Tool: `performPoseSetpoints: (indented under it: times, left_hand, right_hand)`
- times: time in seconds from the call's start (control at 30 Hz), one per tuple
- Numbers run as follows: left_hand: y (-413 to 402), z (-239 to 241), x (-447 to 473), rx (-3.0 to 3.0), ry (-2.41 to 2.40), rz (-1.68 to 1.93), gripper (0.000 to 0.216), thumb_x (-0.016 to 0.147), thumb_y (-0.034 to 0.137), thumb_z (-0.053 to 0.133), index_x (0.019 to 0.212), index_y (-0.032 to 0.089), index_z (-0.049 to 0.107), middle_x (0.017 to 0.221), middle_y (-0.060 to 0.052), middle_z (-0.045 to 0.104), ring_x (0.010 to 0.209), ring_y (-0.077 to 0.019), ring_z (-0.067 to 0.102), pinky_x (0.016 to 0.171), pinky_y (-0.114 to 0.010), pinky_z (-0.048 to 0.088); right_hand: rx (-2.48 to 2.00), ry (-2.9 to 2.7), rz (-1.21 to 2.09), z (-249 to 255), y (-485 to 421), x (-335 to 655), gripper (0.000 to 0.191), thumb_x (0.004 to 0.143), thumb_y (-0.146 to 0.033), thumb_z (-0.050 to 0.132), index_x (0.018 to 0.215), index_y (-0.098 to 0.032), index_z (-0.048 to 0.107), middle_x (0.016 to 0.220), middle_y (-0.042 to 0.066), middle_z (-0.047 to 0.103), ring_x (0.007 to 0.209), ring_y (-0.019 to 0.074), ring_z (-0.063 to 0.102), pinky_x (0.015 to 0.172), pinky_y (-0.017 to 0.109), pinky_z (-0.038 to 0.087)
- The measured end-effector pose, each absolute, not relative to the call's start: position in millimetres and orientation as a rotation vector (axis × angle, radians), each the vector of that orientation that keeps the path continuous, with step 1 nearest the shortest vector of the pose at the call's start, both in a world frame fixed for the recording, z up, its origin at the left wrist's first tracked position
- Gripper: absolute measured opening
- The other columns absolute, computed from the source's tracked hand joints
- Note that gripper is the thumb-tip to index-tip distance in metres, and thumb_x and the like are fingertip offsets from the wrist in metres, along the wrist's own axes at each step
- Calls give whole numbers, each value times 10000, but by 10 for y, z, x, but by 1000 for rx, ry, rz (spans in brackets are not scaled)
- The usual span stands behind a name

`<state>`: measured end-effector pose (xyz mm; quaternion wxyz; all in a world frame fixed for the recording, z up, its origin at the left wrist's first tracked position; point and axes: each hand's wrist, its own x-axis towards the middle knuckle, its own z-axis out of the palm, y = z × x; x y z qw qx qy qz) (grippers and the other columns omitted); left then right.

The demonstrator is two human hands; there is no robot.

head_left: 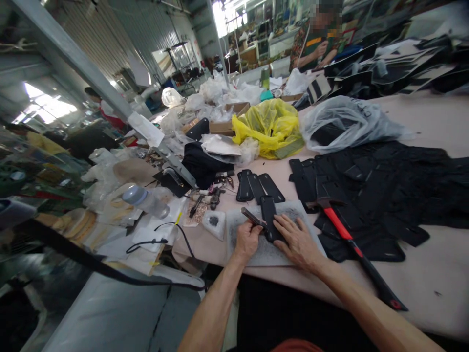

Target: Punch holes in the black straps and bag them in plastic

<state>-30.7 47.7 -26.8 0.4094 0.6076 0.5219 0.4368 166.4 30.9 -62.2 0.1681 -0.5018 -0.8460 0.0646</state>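
My left hand (247, 239) is closed round a slim dark metal tool (252, 216) whose tip rests against a black strap piece (268, 211). My right hand (298, 239) lies flat with fingers spread, pressing down the near end of that piece. Both rest on a grey, smudged work pad (264, 252) at the table's front edge. Three more black strap pieces (258, 187) lie just beyond the pad.
A red-handled hammer (348, 239) lies right of my right hand over a heap of black cut pieces (384, 190). A yellow plastic bag (271, 127), a clear bag (348, 122) and clutter fill the far side. Another person (315, 44) works at the far end.
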Motion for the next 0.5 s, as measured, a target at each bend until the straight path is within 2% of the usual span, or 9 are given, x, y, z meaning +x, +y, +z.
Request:
performPoseSetpoints:
  times: [0.5]
  left_hand:
    - [439,-367,-271,1621,1317,1067,188,856,178,551,957,172,709,959,-59,737,918,-190,681,862,-320,542]
  right_hand:
    - [-1469,-2324,149,-577,309,1601,532,928,-383,440,1422,-186,442,1501,81,404,1403,309,295,1123,564,190]
